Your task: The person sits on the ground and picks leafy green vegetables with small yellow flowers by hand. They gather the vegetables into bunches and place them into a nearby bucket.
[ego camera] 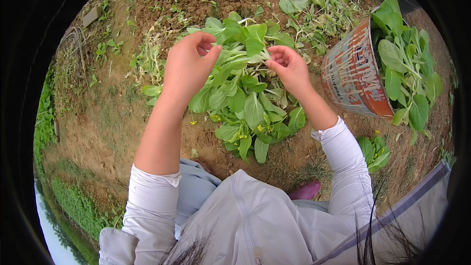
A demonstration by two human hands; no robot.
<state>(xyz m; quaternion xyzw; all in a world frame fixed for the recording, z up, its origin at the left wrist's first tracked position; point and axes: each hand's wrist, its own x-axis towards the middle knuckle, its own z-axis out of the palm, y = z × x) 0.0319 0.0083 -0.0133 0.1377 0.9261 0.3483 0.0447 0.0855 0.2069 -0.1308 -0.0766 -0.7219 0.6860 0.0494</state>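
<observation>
In front of me on the soil lies a heap of leafy greens (235,95) with pale stalks and small yellow flowers at its near side. Above its right part, my right hand (289,67) pinches the pale stalk end of a leafy green (255,44) between thumb and fingertips. My left hand (195,57) is over the heap's left part, thumb and fingers curled towards each other with a gap between them; nothing shows in its grasp, though its palm side is partly hidden.
A worn, paint-marked bucket (355,70) full of leafy greens (408,62) leans at the right. Wilted leaves (327,11) lie behind the heap. A small flowering bunch (373,152) lies near my right sleeve. A purple shoe (305,190) shows below.
</observation>
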